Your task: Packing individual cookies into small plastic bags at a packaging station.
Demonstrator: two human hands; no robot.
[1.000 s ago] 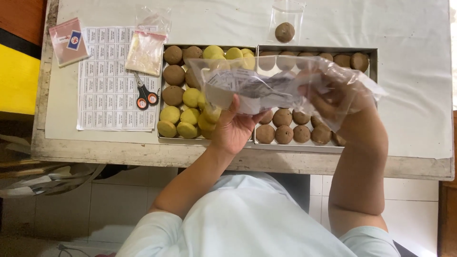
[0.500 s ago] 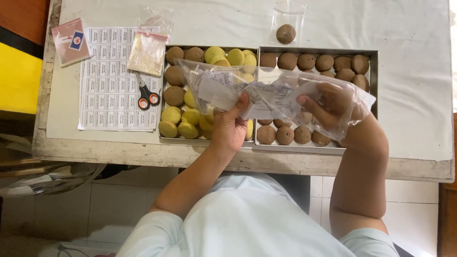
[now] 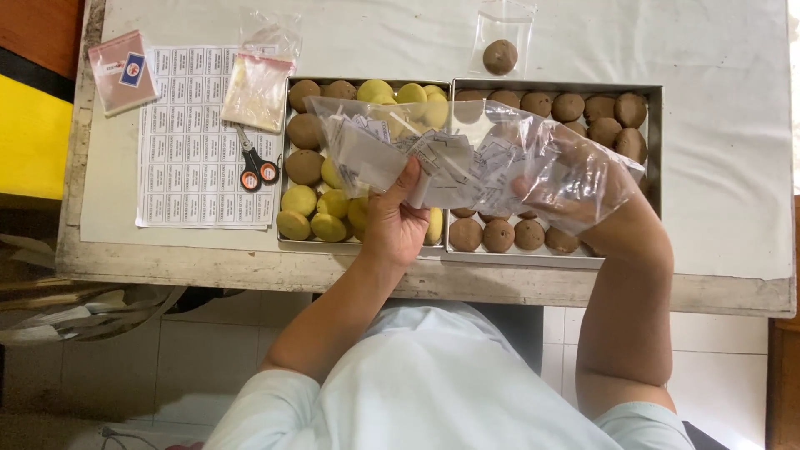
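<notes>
Your left hand point(image 3: 398, 223) pinches the clear plastic bag point(image 3: 475, 158) of small paper slips, held above the two trays point(image 3: 450, 250) at the tabletop's point(image 3: 733, 167) near edge. Your right hand point(image 3: 575, 187) is tucked inside it, fingers closed. The bag looks light, soft and slippery; grip its open edge.

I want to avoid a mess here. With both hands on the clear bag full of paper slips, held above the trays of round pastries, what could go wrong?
1. The right hand is inside the clear bag; if the bag tips, slips could fall onto the pastries in the trays.
2. The left hand hangs low over the yellow pastries and might dent them.
3. The scissors lie close to the tray edge; an elbow or the bag may knock them.
</notes>
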